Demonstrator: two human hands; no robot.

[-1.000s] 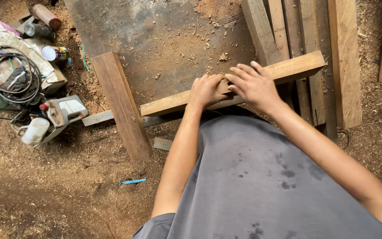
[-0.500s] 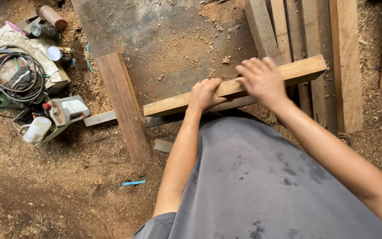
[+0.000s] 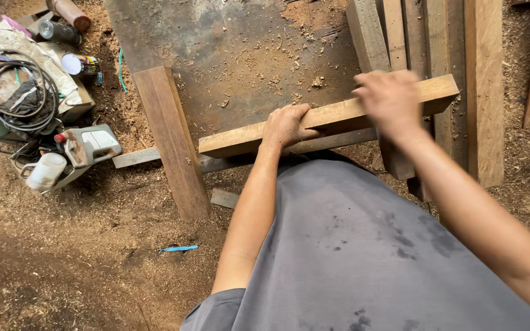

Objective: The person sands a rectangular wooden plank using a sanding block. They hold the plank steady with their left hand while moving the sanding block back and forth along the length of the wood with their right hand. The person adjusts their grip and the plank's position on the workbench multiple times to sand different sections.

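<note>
I look down and see my left hand (image 3: 284, 125) curled over the near edge of a long wooden plank (image 3: 329, 119), holding it tight around the middle. The plank lies slanted across the view, resting on other wood, with its right end higher up in the picture. My right hand (image 3: 391, 101) is over the plank near its right end, but it is blurry, so I cannot tell if it grips the wood or just hovers with loose fingers. Behind the plank is a flat grey sheet (image 3: 228, 43) with sawdust sprinkled on it. A short thick board (image 3: 172, 141) lies on the floor to the left, just beside the plank's left end. More boards (image 3: 437, 37) lie side by side at the top right. The floor (image 3: 62, 257) is covered in sawdust. At the left edge I see a coil of black cable (image 3: 13, 86), a white jug (image 3: 45, 171) and a small blue strip (image 3: 178, 249) lying on the sawdust.
</note>
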